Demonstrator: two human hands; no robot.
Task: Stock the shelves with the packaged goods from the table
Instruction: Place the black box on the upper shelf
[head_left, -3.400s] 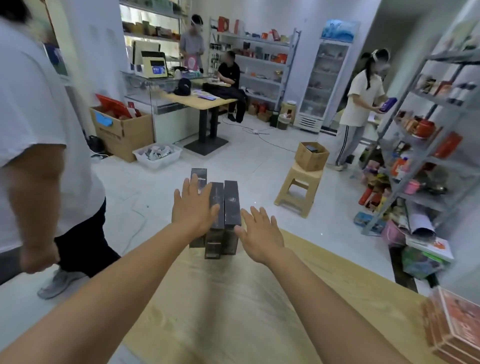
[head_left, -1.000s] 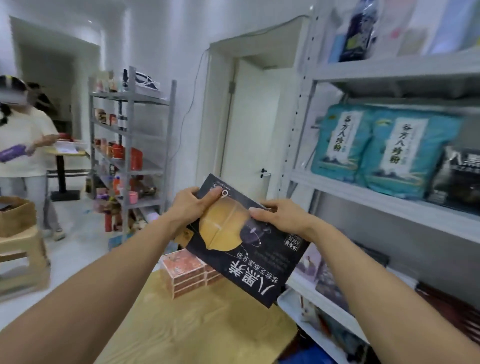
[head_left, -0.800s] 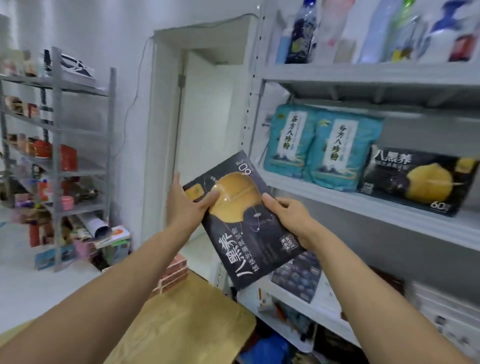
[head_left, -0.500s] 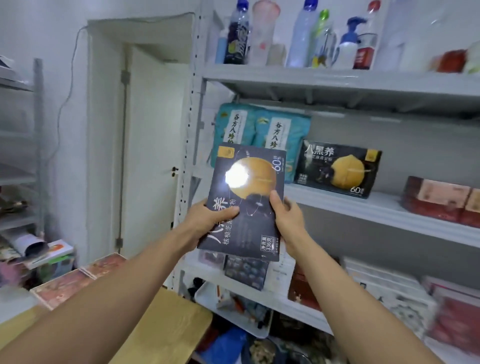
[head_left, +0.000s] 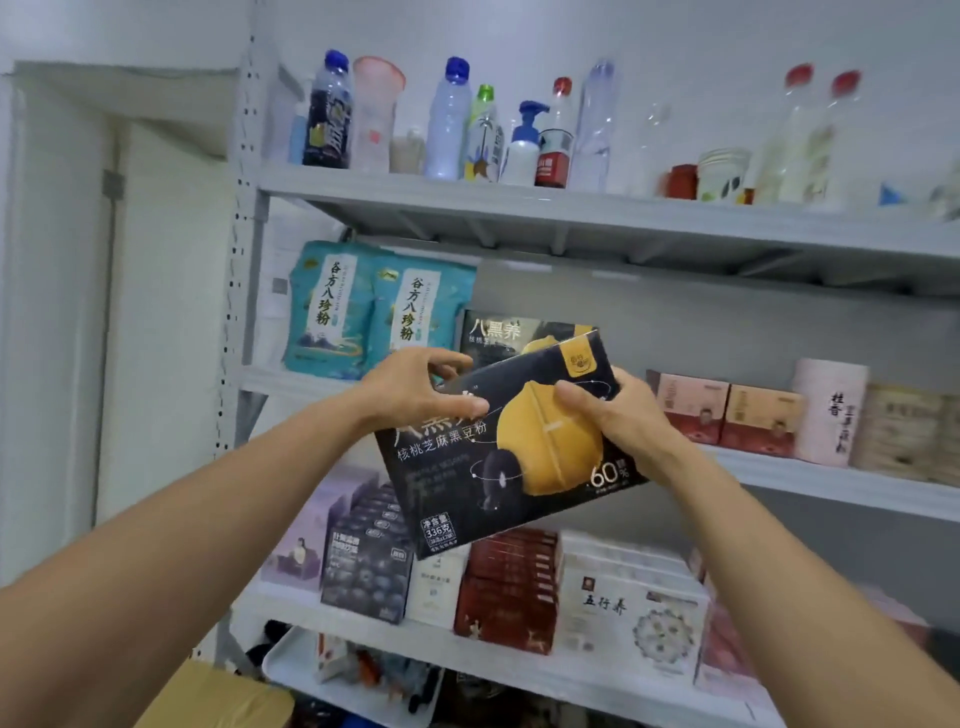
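Observation:
I hold a black box (head_left: 498, 457) with a yellow round picture in front of the grey metal shelving (head_left: 519, 210). My left hand (head_left: 415, 387) grips its upper left corner. My right hand (head_left: 613, 415) grips its upper right side, thumb across the front. The box is tilted, its right end higher, level with the middle shelf (head_left: 810, 480). Behind it on that shelf stands a matching black box (head_left: 498, 332), mostly hidden.
Two teal bags (head_left: 374, 312) stand left on the middle shelf, red-and-pink boxes (head_left: 727, 410) and a pale canister (head_left: 828, 410) right. Several bottles (head_left: 452, 119) line the top shelf. Boxes (head_left: 509, 592) fill the lower shelf. The wooden table's corner (head_left: 218, 701) lies at bottom left.
I picked the box up from the table, turned to the shelving and raised it. Since half a second ago the box has turned from upright to landscape and moved right toward the middle shelf.

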